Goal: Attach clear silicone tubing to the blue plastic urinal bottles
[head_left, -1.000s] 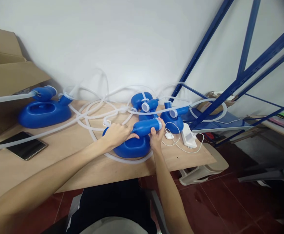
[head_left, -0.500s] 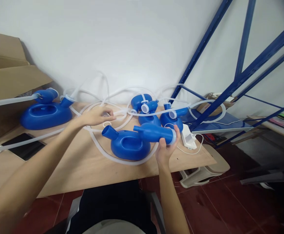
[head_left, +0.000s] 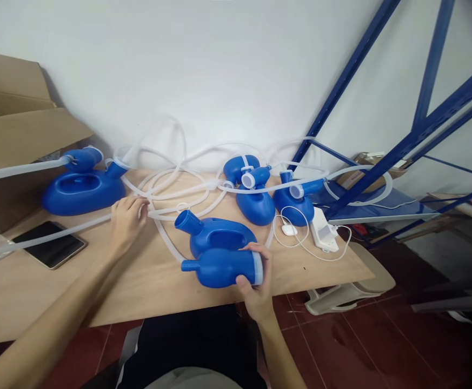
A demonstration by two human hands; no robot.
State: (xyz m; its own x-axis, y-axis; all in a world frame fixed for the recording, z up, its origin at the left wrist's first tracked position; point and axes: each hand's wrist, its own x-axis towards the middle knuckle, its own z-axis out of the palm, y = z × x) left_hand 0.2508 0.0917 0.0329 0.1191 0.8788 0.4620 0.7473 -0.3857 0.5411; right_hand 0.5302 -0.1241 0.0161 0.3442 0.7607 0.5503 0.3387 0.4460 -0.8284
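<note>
My right hand is wrapped round the wide end of a blue urinal funnel with a pale rim. Its narrow nozzle points left. Just behind it stands a blue urinal bottle, its open neck tilted up to the left; the funnel hides part of its body. My left hand is closed at a translucent hose, its fingertips pinched on the tubing left of the bottle. A small white ring lies behind the neck.
More blue bottles with funnels stand at left and back right. Loops of hose cover the table's back. A phone, a cardboard box, a power strip with white cable and a blue rack surround them.
My right hand has brought the funnel left and down, in front of the bottle. My left hand has drawn back to the left and lower, onto the hose.
</note>
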